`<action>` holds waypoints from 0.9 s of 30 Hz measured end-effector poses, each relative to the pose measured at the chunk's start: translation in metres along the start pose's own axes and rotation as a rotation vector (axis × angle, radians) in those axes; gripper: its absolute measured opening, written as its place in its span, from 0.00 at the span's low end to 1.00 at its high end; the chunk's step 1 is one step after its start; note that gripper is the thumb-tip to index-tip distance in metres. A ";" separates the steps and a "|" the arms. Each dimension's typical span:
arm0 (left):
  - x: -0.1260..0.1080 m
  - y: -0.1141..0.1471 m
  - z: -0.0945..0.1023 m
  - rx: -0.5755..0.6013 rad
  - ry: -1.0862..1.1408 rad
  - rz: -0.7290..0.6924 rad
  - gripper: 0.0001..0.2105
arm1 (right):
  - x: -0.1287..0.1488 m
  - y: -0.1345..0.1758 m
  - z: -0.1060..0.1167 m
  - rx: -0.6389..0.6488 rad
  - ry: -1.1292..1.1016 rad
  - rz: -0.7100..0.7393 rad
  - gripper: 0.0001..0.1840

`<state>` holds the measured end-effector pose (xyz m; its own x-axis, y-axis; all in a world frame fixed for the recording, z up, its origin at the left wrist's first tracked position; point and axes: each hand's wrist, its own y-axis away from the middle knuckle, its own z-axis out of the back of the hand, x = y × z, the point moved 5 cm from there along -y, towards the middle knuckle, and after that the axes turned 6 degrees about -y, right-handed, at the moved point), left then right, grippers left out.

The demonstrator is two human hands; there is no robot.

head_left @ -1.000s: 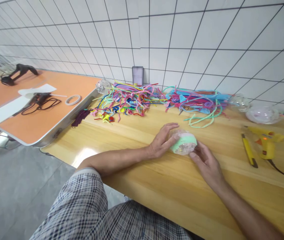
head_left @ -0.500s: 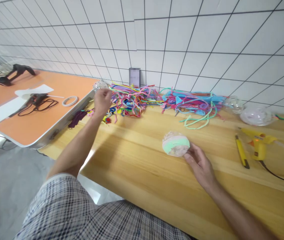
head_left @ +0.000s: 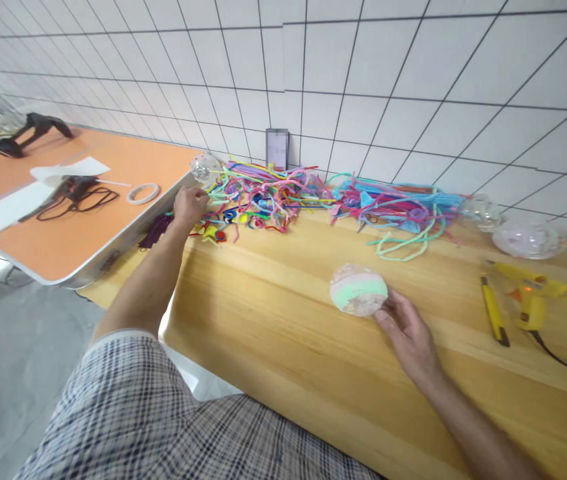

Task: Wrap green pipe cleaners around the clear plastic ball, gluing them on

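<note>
My right hand grips a clear plastic ball by its right side, thumb and fingers closed round the edge. Pale pink and mint green bands run around the ball. At the far left of the wooden table, my left hand is at the edge of a tangled pile of colourful pipe cleaners. Its fingers are curled together, and whatever may be between them is hidden. Just in front of it lie small bright pieces, among them a yellow star. Behind it sits a clear ball with silvery bits.
More pipe cleaners lie along the wall. To the right are clear balls, a yellow utility knife and a yellow glue gun with its cord. An orange table on the left bears a tape roll and white paper.
My left hand has lowered toward the pipe cleaner pile, uncovering the silvery ball behind it. My right hand keeps hold of the banded ball; the view has shifted slightly.
</note>
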<state>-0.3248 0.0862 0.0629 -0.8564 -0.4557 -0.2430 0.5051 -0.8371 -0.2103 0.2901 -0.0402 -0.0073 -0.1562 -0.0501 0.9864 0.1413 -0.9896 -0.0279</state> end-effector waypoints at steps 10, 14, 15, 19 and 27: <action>-0.009 0.007 0.007 -0.084 0.163 0.010 0.08 | 0.001 -0.002 0.000 -0.004 0.005 0.016 0.36; -0.002 -0.008 0.028 -0.155 0.315 0.133 0.08 | 0.004 -0.002 -0.001 0.002 0.007 0.001 0.37; 0.000 -0.012 0.034 -0.173 0.356 0.175 0.09 | 0.004 -0.002 -0.001 0.001 0.007 0.000 0.37; 0.002 -0.023 0.056 -0.222 0.522 0.282 0.19 | 0.002 -0.002 0.000 -0.008 0.010 0.023 0.36; -0.044 -0.037 0.077 -0.263 0.642 0.144 0.23 | -0.001 -0.003 0.001 -0.021 -0.022 0.061 0.35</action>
<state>-0.3143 0.1140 0.1539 -0.5874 -0.2198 -0.7789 0.6870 -0.6442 -0.3363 0.2911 -0.0371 -0.0084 -0.1262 -0.1081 0.9861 0.1297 -0.9873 -0.0917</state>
